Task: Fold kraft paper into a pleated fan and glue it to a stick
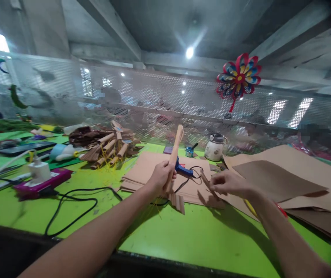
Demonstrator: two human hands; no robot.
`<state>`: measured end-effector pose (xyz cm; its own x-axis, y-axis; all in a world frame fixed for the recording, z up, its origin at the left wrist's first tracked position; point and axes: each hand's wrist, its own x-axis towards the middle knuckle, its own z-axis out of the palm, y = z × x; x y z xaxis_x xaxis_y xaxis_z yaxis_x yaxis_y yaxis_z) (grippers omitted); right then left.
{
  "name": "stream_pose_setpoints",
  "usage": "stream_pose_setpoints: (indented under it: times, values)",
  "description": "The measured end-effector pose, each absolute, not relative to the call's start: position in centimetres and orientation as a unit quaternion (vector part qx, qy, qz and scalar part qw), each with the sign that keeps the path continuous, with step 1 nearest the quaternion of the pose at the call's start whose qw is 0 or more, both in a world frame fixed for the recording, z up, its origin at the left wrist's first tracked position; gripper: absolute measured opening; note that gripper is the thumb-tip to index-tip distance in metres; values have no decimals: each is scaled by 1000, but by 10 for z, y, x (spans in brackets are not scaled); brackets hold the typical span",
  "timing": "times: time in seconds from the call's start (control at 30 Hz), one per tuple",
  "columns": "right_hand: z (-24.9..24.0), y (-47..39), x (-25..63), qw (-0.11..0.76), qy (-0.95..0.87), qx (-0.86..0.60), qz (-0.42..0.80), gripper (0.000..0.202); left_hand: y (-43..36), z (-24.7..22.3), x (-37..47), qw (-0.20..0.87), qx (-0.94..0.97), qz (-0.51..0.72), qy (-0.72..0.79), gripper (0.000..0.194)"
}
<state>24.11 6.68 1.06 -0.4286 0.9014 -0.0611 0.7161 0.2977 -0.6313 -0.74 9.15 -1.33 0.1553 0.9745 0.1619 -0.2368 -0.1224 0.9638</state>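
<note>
My left hand (163,175) is closed around a long folded piece of brown paper (177,144), which stands nearly upright and leans slightly right. Its lower end spreads into pleats below my fist. To the right, my right hand (226,183) pinches a small brown paper strip (205,180) between thumb and fingers. Between the hands, a blue glue gun (185,170) rests on a stack of brown paper sheets (142,168), partly hidden by the upright piece. Its black cord runs across the sheets.
A heap of pleated brown paper pieces (114,148) with yellow strings lies back left. A magenta power strip (43,183) with a white plug and looping black cable sits left. A white jug (214,148) and blue jar (189,151) stand behind; large paper sheets (292,175) lie right.
</note>
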Motion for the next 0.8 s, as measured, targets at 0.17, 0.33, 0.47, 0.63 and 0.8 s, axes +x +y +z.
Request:
stream_pose_setpoints:
  times: [0.17, 0.33, 0.47, 0.63, 0.8]
  values:
    - [30, 49, 243, 334, -729, -446, 397, 19, 82, -16, 3, 491, 604, 496, 386, 24]
    - [16, 54, 220, 500, -660, -410, 382, 24, 72, -21, 15, 464, 657, 460, 376, 21]
    - [3, 58, 201, 578, -657, -385, 295, 19, 67, -23, 19, 479, 667, 434, 370, 16]
    - [-8, 57, 189, 604, -659, -364, 260, 14, 65, -25, 21, 512, 654, 424, 363, 18]
    - [-10, 57, 184, 617, -646, -361, 266, 13, 63, -24, 22, 581, 596, 445, 330, 19]
